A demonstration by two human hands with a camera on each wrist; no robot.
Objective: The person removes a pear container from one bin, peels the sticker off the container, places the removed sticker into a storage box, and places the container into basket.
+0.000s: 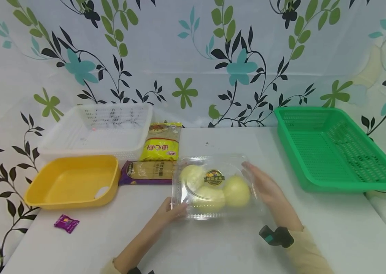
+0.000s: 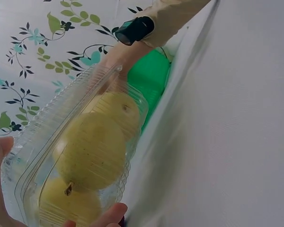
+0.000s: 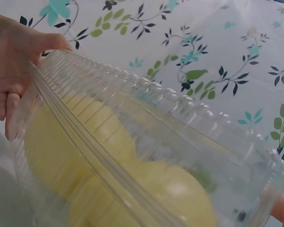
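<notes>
Gripping one clear box: two hands. Inside: three yellow fruits. Around: two pasta packs, three trays.

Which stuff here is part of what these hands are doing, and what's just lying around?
Likely in the job:
- clear box
- yellow fruit inside
- left hand
- right hand

Lying about, apparently:
- white basket
- yellow basin
- green basket
- yellow packet
- purple-edged packet
- purple wrapper

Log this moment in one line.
left hand: grips clear box | right hand: grips opposite side | inside: three yellow fruits | green basket: right of box
</notes>
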